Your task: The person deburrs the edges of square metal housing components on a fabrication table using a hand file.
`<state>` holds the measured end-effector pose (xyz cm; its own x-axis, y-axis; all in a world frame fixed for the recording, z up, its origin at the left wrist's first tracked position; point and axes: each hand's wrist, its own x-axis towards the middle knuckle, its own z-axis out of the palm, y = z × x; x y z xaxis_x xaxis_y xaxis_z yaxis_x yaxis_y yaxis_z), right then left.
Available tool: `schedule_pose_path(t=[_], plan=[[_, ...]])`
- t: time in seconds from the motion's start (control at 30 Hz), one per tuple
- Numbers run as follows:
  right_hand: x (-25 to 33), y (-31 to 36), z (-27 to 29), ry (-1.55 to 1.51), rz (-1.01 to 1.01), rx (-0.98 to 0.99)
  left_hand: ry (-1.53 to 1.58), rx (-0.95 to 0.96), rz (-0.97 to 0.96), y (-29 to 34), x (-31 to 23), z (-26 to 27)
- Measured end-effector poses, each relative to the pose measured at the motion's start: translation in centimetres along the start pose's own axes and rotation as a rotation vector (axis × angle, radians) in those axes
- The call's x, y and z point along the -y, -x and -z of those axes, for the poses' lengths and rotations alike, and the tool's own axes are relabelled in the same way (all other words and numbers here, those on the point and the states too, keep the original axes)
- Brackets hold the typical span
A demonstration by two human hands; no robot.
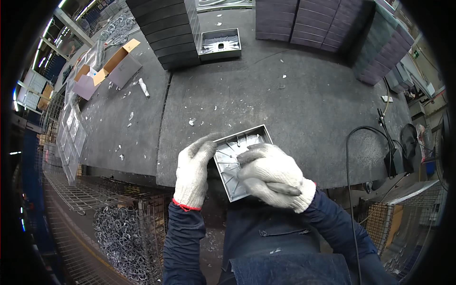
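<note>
A square, shallow metal casting [228, 163] with raised sides and inner ribs is tilted over the front edge of the workbench, its hollow side facing up. My left hand [192, 168], in a white knit glove with grey fingertips and a red cuff, grips the casting's left rim. My right hand [273, 176], gloved alike, lies across the casting's right part with its fingers curled inward. Whatever those fingers may hold is hidden beneath them. A similar casting [221, 53] lies hollow side up at the back of the bench.
Dark stacked blocks [164, 33] stand at the back left, purplish stacks [304, 23] at the back right. An open cardboard box [124, 66] sits left. White scraps dot the bench [228, 95]. A black cable [349, 190] hangs right. Below left, a wire basket holds metal rings [121, 242].
</note>
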<state>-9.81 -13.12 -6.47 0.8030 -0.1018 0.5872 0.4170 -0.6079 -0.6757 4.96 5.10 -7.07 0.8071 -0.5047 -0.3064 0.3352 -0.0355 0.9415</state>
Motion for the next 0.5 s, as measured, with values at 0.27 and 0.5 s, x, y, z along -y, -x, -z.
schedule_pose_path(t=[0.27, 0.5], plan=[[-0.9, 0.5, 0.4, -0.012, -0.042, 0.086, -0.012, -0.003, 0.028, -0.1, -0.3, -0.1], [-1.2, 0.7, 0.4, 0.008, -0.069, 0.128, -0.027, 0.015, 0.016, -0.3, -0.1, -0.1]])
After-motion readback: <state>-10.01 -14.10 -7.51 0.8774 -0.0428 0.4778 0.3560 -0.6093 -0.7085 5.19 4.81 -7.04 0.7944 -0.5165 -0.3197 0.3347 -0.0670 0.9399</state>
